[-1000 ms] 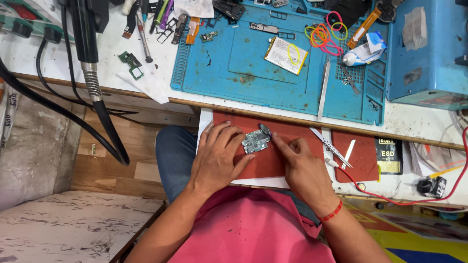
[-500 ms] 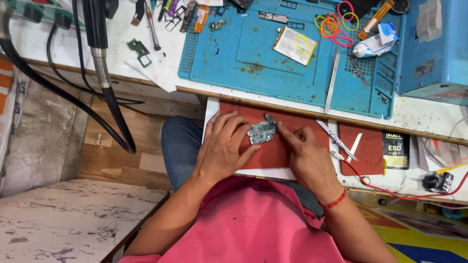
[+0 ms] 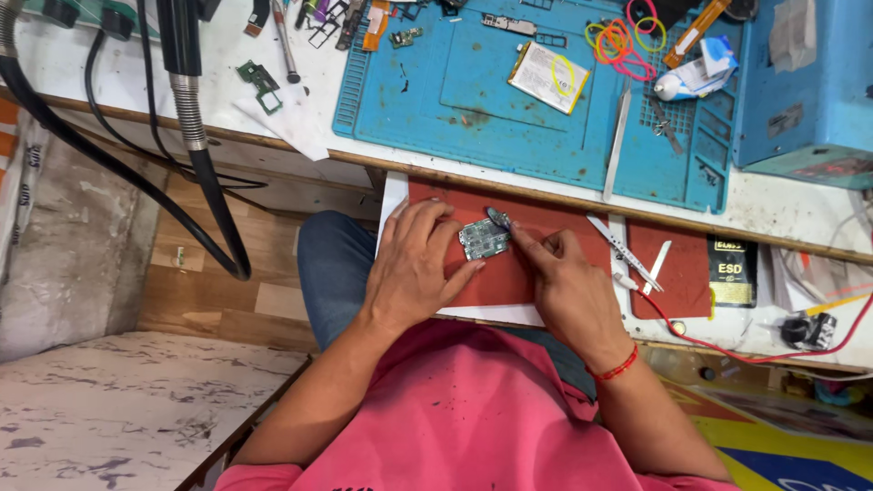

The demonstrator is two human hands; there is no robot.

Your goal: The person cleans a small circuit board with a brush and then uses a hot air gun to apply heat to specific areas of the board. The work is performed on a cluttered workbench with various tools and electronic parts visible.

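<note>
- Left hand (image 3: 414, 268): fingers pressed flat on the left edge of one small circuit board (image 3: 482, 239), pinning it to the red mat (image 3: 546, 227).
- Right hand (image 3: 568, 286): fingers pinched round one thin dark tool (image 3: 499, 218), its tip at the board's upper right corner.
- Board lies between both hands, long axis roughly left-right; both touch it.
- One pair of tweezers (image 3: 624, 252) lies right of the hands.
- One blue mat (image 3: 473, 91) sits further back on the worktop (image 3: 791, 214).

A flat white rectangular pack with a yellow oval mark (image 3: 548, 76) lies on the blue mat. A black rectangular label with yellow lettering (image 3: 732, 270) sits right of the red pad. A grey sticker (image 3: 785, 118) is fixed to the blue box.
</note>
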